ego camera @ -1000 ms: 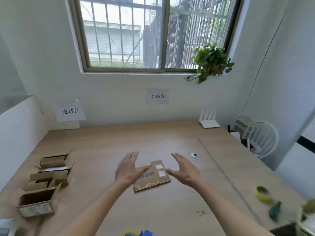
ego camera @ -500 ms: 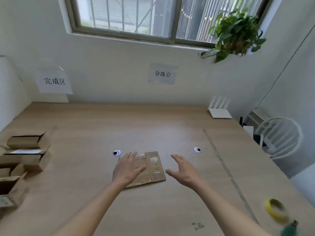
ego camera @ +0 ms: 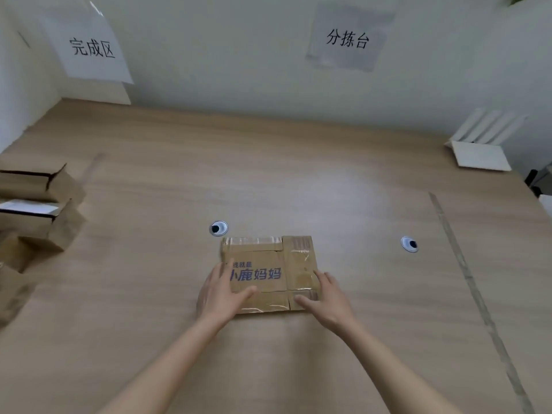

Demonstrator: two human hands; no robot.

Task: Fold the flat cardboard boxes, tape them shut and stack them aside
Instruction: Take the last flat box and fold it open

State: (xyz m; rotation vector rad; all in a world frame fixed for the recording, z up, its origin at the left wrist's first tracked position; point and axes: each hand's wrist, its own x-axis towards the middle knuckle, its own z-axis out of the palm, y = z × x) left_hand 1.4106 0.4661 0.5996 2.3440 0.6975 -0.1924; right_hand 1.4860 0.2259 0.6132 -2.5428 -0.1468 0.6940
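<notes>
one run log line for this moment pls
phase: grasp | flat cardboard box on table | left hand, right hand on edges

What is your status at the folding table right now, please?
Left hand and right hand open, resting on the flat cardboard box. Box unfolded on the table. Nothing in the way.

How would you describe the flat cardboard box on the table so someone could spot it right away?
On the wooden table, look at the near middle, between two small googly-eye stickers. The flat box lies there under both hands. Unlike the folded boxes at the left edge, it is flat, with blue printed characters.
</notes>
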